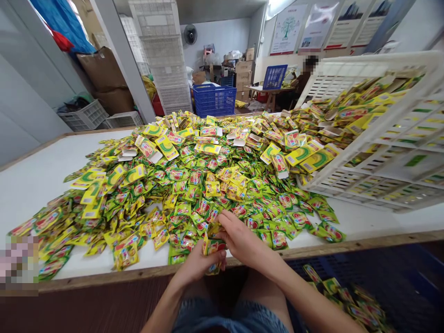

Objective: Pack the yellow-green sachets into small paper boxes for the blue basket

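A wide heap of small yellow-green sachets [194, 185] covers a white table [34, 180]. At the table's near edge my left hand [199, 263] grips a small stack of sachets [213, 247] held upright. My right hand [239, 238] lies just to the right of it, fingers curled on the top of that stack and touching loose sachets of the heap. Flat yellow cartons [166, 147] lie mixed into the far part of the pile.
A white slatted crate [385, 152] lies tipped on the table at right, spilling sachets and cartons. A dark blue bin [398, 282] with sachets sits below the table edge at right. Stacked white crates [163, 51], a blue basket [214, 99] and a seated person stand beyond.
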`<act>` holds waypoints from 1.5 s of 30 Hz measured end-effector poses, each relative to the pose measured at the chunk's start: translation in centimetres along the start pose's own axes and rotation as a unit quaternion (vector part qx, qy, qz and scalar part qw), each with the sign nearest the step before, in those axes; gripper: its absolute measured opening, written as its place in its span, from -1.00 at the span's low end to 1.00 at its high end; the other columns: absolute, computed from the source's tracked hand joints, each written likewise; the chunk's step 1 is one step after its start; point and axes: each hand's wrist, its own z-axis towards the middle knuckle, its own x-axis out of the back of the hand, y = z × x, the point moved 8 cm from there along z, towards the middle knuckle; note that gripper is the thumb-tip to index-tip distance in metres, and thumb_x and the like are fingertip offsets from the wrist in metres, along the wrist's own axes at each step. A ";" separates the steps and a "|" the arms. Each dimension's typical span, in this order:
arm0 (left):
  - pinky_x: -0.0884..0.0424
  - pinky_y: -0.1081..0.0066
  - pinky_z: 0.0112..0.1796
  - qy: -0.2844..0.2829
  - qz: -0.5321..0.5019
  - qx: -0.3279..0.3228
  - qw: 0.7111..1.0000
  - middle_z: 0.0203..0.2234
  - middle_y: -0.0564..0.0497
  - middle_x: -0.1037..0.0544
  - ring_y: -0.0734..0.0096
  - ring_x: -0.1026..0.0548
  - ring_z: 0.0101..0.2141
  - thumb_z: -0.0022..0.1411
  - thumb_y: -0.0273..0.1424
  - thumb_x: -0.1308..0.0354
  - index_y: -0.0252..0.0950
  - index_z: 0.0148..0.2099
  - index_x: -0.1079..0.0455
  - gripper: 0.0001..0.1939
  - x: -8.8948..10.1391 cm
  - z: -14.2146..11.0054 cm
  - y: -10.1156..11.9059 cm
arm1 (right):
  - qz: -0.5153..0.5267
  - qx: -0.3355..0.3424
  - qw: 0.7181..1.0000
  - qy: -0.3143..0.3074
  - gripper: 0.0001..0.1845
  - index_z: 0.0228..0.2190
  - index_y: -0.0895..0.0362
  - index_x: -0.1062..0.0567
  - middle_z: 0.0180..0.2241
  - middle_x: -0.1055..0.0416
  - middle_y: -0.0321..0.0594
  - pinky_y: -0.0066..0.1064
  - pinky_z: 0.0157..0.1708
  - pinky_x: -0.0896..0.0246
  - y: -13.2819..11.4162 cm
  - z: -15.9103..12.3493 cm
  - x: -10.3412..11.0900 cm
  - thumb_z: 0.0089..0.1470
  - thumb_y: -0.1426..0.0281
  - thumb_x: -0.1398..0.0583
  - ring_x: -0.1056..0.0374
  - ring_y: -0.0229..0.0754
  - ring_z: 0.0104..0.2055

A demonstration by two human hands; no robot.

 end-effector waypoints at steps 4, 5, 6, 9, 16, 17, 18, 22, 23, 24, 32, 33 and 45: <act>-0.29 0.45 -0.48 0.007 0.009 -0.002 1.000 -0.63 0.03 -0.48 0.41 -0.42 -0.58 -0.09 -0.16 -0.36 -0.35 -0.36 -0.34 -0.60 0.4 0.3 -0.4 | -0.025 -0.011 1.000 -0.009 -0.79 -0.26 0.15 -0.31 -0.19 -0.26 -0.12 -0.27 -0.12 -0.16 0.4 -0.9 -0.3 0.06 0.63 -0.07 -0.17 -0.09 -0.11; -0.29 0.45 -0.48 0.005 0.009 -0.003 1.000 -0.63 0.03 -0.48 0.40 -0.42 -0.58 -0.09 -0.16 -0.35 -0.35 -0.35 -0.34 -0.60 0.4 0.4 -0.4 | -0.024 -0.016 1.000 -0.008 -0.80 -0.23 0.15 -0.31 -0.19 -0.27 -0.12 -0.26 -0.11 -0.15 0.6 -1.1 -0.2 0.08 0.60 -0.08 -0.17 -0.09 -0.11; -0.29 0.45 -0.49 0.001 0.009 -0.004 1.000 -0.63 0.03 -0.48 0.40 -0.42 -0.58 -0.09 -0.16 -0.35 -0.35 -0.34 -0.34 -0.60 0.3 0.5 -0.3 | -0.018 -0.024 1.000 -0.002 -0.79 -0.21 0.15 -0.31 -0.19 -0.28 -0.13 -0.27 -0.11 -0.15 0.9 -1.2 0.0 0.09 0.58 -0.09 -0.18 -0.10 -0.12; -0.30 0.45 -0.48 -0.002 0.010 -0.009 1.000 -0.61 0.03 -0.49 0.40 -0.42 -0.57 -0.11 -0.18 -0.37 -0.36 -0.33 -0.35 -0.59 0.0 0.8 0.0 | -0.011 -0.049 0.998 0.042 -0.82 -0.25 0.15 -0.32 -0.25 -0.30 -0.17 -0.29 -0.16 -0.14 1.6 -1.2 1.1 0.05 0.54 -0.16 -0.18 -0.12 -0.18; -0.34 0.42 -0.42 0.010 0.002 -0.034 0.999 -0.57 0.05 -0.48 0.38 -0.42 -0.54 -0.11 -0.27 -0.38 -0.34 -0.28 -0.35 -0.62 0.1 1.6 0.1 | -0.067 -0.023 0.995 0.066 -0.95 -0.41 0.14 -0.42 -0.14 -0.31 -0.15 -0.20 -0.06 -0.06 0.6 -0.8 2.0 0.03 0.51 -0.21 -0.12 -0.06 -0.05; -0.34 0.42 -0.41 0.002 0.014 -0.045 0.999 -0.56 0.05 -0.48 0.38 -0.43 -0.52 -0.10 -0.29 -0.38 -0.34 -0.27 -0.37 -0.63 0.1 1.7 0.1 | -0.062 -0.015 0.997 0.046 -0.95 -0.42 0.13 -0.44 -0.12 -0.30 -0.15 -0.18 -0.03 -0.04 0.3 -0.8 1.6 0.07 0.48 -0.18 -0.11 -0.06 -0.01; -0.35 0.43 -0.39 -0.006 0.029 -0.059 0.998 -0.53 0.05 -0.49 0.36 -0.43 -0.49 -0.08 -0.31 -0.37 -0.35 -0.25 -0.38 -0.64 0.0 1.9 0.3 | -0.058 -0.010 0.998 0.025 -0.88 -0.44 0.11 -0.47 -0.09 -0.30 -0.16 -0.16 0.00 -0.02 0.0 -0.9 1.2 0.12 0.46 -0.14 -0.09 -0.05 0.02; -0.35 0.38 -0.23 -0.026 0.076 -0.140 0.987 -0.35 -0.03 -0.53 0.24 -0.45 -0.28 -0.03 -0.31 -0.32 -0.35 -0.16 -0.42 -0.63 -0.2 2.3 1.2 | -0.056 -0.021 0.998 -0.010 -0.78 -0.47 0.10 -0.51 0.00 -0.26 -0.16 -0.05 0.05 0.06 -0.2 -1.6 0.1 0.15 0.38 -0.12 -0.03 0.02 0.10; -0.35 0.36 -0.20 -0.026 0.078 -0.155 0.984 -0.30 -0.05 -0.53 0.21 -0.45 -0.25 -0.02 -0.29 -0.32 -0.35 -0.13 -0.42 -0.61 -0.2 2.4 1.3 | -0.049 -0.025 0.998 -0.005 -0.84 -0.44 0.11 -0.50 0.00 -0.26 -0.15 -0.05 0.05 0.05 -0.1 -1.8 0.0 0.13 0.39 -0.14 -0.04 0.03 0.10; -0.35 0.34 -0.19 -0.018 0.079 -0.164 0.983 -0.27 -0.07 -0.53 0.19 -0.45 -0.23 -0.02 -0.27 -0.31 -0.35 -0.12 -0.41 -0.58 0.0 2.4 1.3 | -0.032 -0.030 0.999 0.002 -0.91 -0.40 0.11 -0.49 -0.01 -0.27 -0.14 -0.07 0.04 0.03 0.0 -2.0 -0.1 0.10 0.41 -0.17 -0.06 0.02 0.08; -0.37 0.32 -0.13 0.121 0.037 -0.182 0.975 -0.11 -0.11 -0.47 0.21 -0.47 -0.14 0.01 -0.33 -0.32 -0.24 0.15 -0.08 -0.30 2.6 0.4 0.2 | 0.159 -0.111 0.968 0.156 -0.78 -0.16 0.06 -0.30 -0.19 -0.36 -0.22 -0.33 -0.12 -0.20 4.2 -4.6 -1.9 0.11 0.45 -0.15 -0.29 -0.16 -0.12; -0.36 0.31 -0.10 0.137 0.041 -0.208 0.968 -0.08 -0.12 -0.45 0.23 -0.46 -0.11 0.07 -0.35 -0.28 -0.22 0.17 -0.03 -0.32 2.9 -0.1 0.3 | 0.168 -0.109 0.964 0.173 -0.78 -0.17 0.06 -0.30 -0.21 -0.36 -0.22 -0.34 -0.14 -0.22 4.4 -4.7 -2.2 0.11 0.44 -0.16 -0.30 -0.16 -0.14; -0.35 0.34 -0.09 0.155 0.232 -0.310 0.909 -0.27 -0.04 -0.53 0.28 -0.47 -0.16 0.21 -0.43 -0.15 -0.24 -0.24 -0.46 -0.92 3.4 -2.5 3.2 | 0.178 -0.018 0.965 0.190 -0.85 -0.28 0.05 -0.48 -0.25 -0.45 -0.23 -0.37 -0.13 -0.24 2.7 -4.2 -2.0 0.17 0.45 -0.11 -0.35 -0.19 -0.13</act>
